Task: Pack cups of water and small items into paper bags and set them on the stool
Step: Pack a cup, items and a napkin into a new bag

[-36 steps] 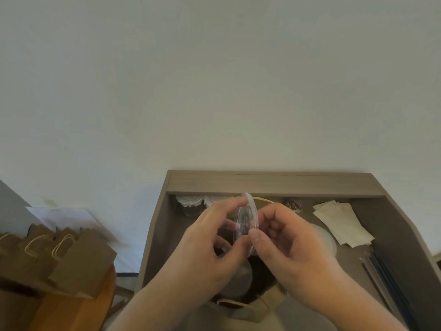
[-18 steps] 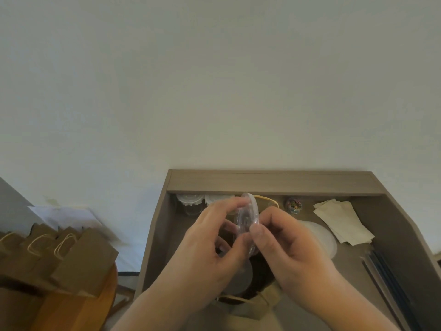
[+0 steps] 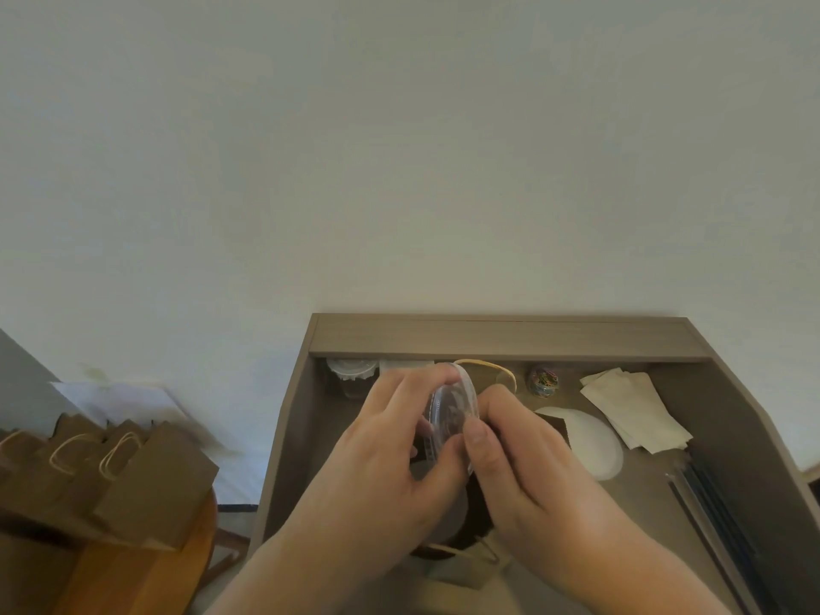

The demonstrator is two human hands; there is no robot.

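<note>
Person stands at a grey-brown wood-grain desk (image 3: 501, 337) with a raised back ledge and slanted side edges. Both hands are up over the middle of it. They hold a small round clear plastic container (image 3: 452, 408) tipped on edge, with a thin lipped rim; the dark contents are blurred.

Left hand (image 3: 381, 450): fingers (image 3: 410, 386) curled over the top rim, thumb at the lower rim, gripping. Right hand (image 3: 528, 468): thumb pressed on the rim, other fingers curled behind, pinching it.

The container is in the air, right over an open brown paper bag (image 3: 463, 570) with pale cord handles. The bag stands on the desk, mostly hidden by the hands.

Along the ledge sit a clear plastic cup with a ribbed lid (image 3: 352, 370) at left and a small clear jar of coloured paper clips (image 3: 543, 381) right of the bag. A matte white flat round disc (image 3: 592, 441) lies just beside the right hand. Folded tan paper napkins (image 3: 630, 410) lie at back right. Thin dark straws in clear sleeves (image 3: 710, 517) run along the right edge. Bare desk shows between disc and straws.

Left, well apart from the desk, is a round orange-brown wooden stool (image 3: 146, 574). A row of closed brown paper bags with cord handles (image 3: 151, 486) crowds its top. Behind them is a blurred white sheet (image 3: 115, 397).
</note>
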